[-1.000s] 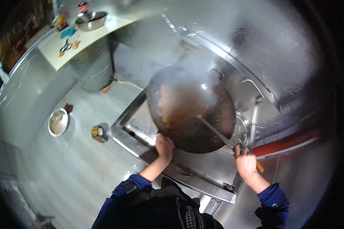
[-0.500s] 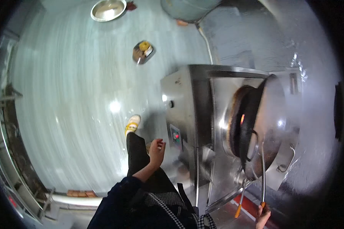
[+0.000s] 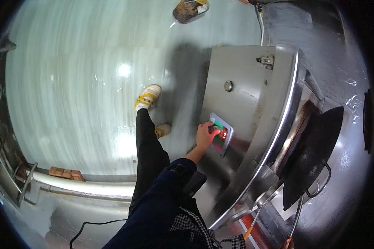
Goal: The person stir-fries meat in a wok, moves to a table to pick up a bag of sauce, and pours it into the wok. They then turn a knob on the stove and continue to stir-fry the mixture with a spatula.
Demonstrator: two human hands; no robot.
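Currently, open pale floor [image 3: 91, 83] spreads across the upper left, ending at the steel stove [image 3: 241, 66]. Beyond the stove's rounded front edge, right of frame, the wok [image 3: 313, 157] stands steeply tilted. Near centre, the left grip [image 3: 204, 135] touches the control panel [image 3: 224, 139], its clasp unclear; at bottom right, the cropped right grip [image 3: 288, 243] clutches a metal handle [image 3: 296, 216]. The floor shines.

The wok [image 3: 313, 159] on the right is black, the stove [image 3: 241, 103] silver-grey, its pale-edged panel [image 3: 225, 135] glowing green and red. Near, the sleeve [image 3: 153, 207] is dark navy, the apron [image 3: 180, 224] black-and-white checked, the trousers [image 3: 147, 153] black, the shoes [image 3: 148, 96] white and yellow. The floor [image 3: 79, 83] to the left is streaky pale green, the bricks [image 3: 66, 173] reddish brown.
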